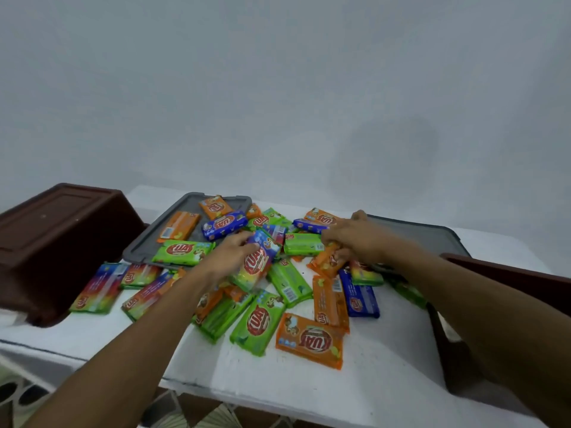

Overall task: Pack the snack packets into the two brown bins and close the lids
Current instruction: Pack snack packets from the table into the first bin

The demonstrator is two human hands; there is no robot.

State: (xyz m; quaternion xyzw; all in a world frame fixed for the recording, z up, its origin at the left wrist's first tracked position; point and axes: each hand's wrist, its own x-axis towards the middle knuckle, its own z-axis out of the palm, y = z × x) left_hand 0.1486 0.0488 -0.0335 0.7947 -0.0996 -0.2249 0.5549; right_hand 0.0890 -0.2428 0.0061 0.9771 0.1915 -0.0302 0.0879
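Several snack packets in green, orange, blue and rainbow wrappers lie heaped on the white table point(355, 381). My left hand point(230, 254) grips a rainbow packet point(258, 262) at the middle of the heap. Just to the right, my right hand point(346, 236) has its fingers curled round an orange packet point(329, 261). One brown bin point(52, 242) stands at the left, seemingly turned bottom up. The second brown bin point(506, 279) is at the right, partly behind my right forearm. Two grey lids point(145, 242) point(432, 234) lie flat behind the heap, the left one with packets on it.
A pale wall rises right behind the table. The table's front edge runs across the lower view, with patterned floor below it. A green packet point(258, 322) and an orange packet point(310, 341) lie nearest to me.
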